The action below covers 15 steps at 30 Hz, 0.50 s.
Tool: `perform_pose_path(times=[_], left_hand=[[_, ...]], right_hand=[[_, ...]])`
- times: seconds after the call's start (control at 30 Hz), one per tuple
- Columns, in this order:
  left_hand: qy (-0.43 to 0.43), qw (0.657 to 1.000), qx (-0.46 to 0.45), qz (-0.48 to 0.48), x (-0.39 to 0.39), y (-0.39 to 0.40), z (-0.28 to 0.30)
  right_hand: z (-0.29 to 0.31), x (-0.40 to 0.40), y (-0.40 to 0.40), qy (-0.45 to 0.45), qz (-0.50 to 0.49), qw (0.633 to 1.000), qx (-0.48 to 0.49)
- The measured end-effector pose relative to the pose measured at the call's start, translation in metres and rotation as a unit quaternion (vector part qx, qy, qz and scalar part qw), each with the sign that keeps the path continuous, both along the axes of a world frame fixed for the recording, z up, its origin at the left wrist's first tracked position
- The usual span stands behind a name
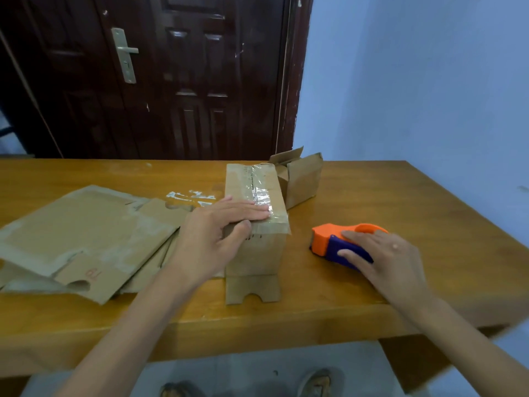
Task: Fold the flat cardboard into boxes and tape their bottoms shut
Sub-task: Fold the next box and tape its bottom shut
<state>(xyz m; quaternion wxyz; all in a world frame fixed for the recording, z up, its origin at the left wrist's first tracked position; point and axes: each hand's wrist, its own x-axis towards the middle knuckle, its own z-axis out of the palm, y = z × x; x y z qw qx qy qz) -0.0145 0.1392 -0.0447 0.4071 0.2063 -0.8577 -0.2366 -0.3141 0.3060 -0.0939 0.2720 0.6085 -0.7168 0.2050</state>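
A folded cardboard box stands bottom-up at the middle of the wooden table, with clear tape along its top seam. My left hand lies on the box's near top edge, fingers straight across the tape and thumb against the front face. An orange and purple tape dispenser sits on the table to the right of the box. My right hand rests on the dispenser with its fingers laid over the purple part. A pile of flat cardboard lies at the left.
Another folded box with open flaps stands behind the taped one. Tape scraps stick to the table beside the pile. A dark door and a blue wall rise behind the table. My feet show below the table's front edge.
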Motion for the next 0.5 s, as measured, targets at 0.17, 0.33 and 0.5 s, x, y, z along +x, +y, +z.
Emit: perform_pose_path(times=[0.17, 0.33, 0.5], left_hand=[[-0.029, 0.996, 0.078, -0.025, 0.005, -0.009, 0.014], [-0.058, 0.991, 0.105, -0.063, 0.011, -0.016, 0.026], [-0.011, 0.997, 0.057, -0.051, 0.01, -0.015, 0.016]], right_hand=[[-0.003, 0.003, 0.0, -0.018, -0.02, 0.999, 0.021], [0.039, 0.054, -0.012, -0.096, 0.018, 0.991, -0.092], [0.03, 0.138, -0.04, -0.391, 0.108, 0.914, -0.032]])
